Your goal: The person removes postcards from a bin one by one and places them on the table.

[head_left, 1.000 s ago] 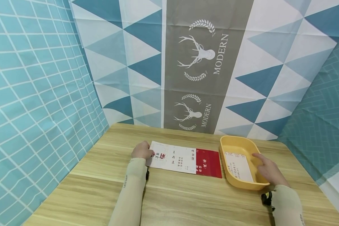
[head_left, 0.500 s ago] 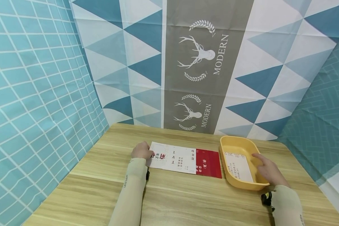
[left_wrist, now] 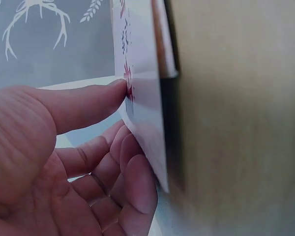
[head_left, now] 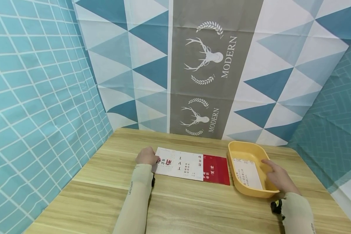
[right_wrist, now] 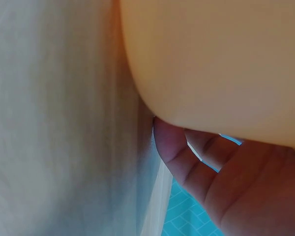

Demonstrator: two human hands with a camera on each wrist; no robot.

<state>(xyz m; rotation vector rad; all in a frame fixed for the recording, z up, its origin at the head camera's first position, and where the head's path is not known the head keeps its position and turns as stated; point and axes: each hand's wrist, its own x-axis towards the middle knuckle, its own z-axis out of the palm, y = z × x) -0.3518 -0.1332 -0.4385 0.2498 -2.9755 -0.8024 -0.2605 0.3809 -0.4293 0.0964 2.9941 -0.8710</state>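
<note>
In the head view, my left hand (head_left: 147, 156) pinches the left end of a white printed card (head_left: 179, 164) between thumb and fingers. The left wrist view has the thumb on the printed face and the curled fingers behind the card's edge (left_wrist: 140, 98). A red printed card (head_left: 217, 170) extends from its right end. Farther right stands a yellow plastic tray (head_left: 255, 192) with a white printed slip (head_left: 247, 174) inside. My right hand (head_left: 280, 178) grips the tray's right side, one digit reaching inside the rim. Its other fingers (right_wrist: 172, 140) curl under the outer wall.
The cards and tray are on a wood-grain table (head_left: 187, 208), toward its back edge. A patterned cloth (head_left: 199, 65) hangs right behind it. Blue tile-print sheeting (head_left: 46, 107) rises on the left, teal sheeting (head_left: 333, 130) on the right.
</note>
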